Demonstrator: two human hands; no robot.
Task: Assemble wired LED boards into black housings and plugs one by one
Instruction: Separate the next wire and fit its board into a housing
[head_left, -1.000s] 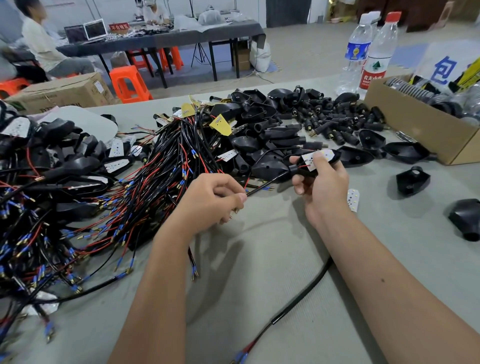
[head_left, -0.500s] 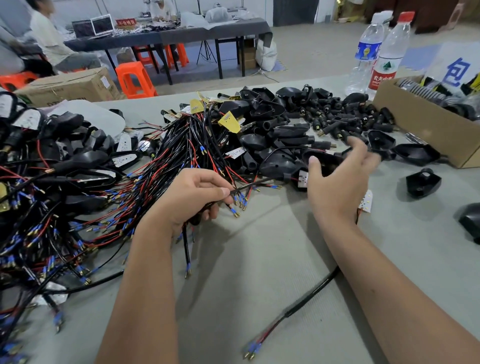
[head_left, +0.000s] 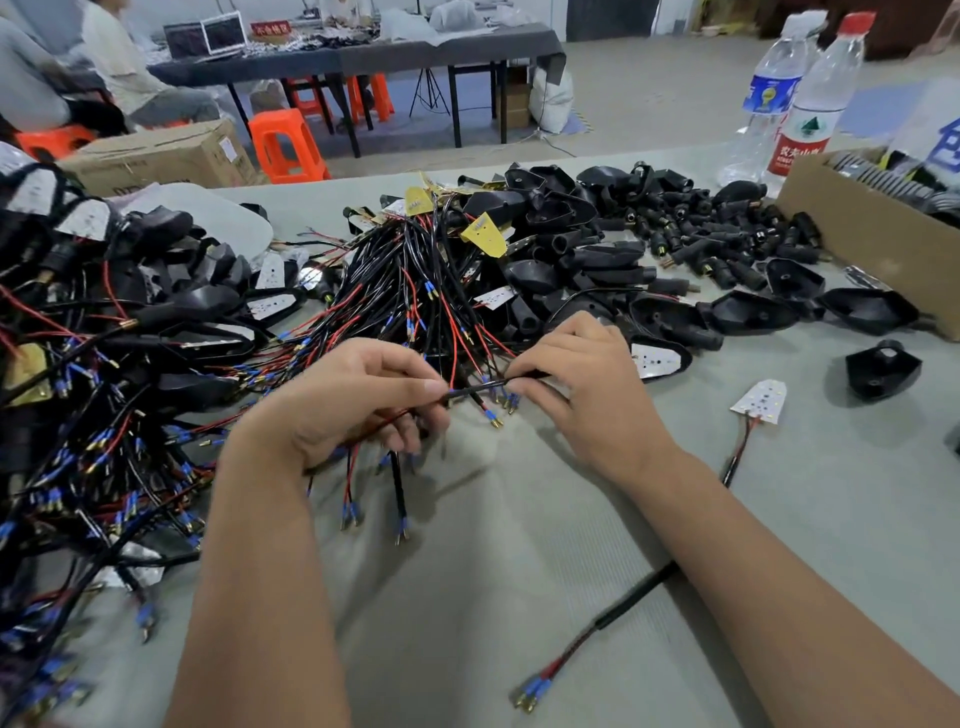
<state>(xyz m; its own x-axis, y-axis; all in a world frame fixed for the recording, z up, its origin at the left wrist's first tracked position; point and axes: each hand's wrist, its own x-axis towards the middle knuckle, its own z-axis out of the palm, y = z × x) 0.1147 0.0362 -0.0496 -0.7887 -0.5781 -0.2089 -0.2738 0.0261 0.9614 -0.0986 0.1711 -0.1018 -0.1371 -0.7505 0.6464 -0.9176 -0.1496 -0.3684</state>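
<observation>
I see a black wire (head_left: 475, 388) held level between my hands, above the tabletop's middle. A white LED board (head_left: 759, 399) lies flat toward the right edge, its wire trailing nearward. Black housings (head_left: 670, 312) and plugs (head_left: 727, 234) crowd the far edge.

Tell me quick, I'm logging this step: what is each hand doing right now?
Left hand: pinches a black cable and grips a few more wires.
Right hand: pinches the same black cable.
</observation>
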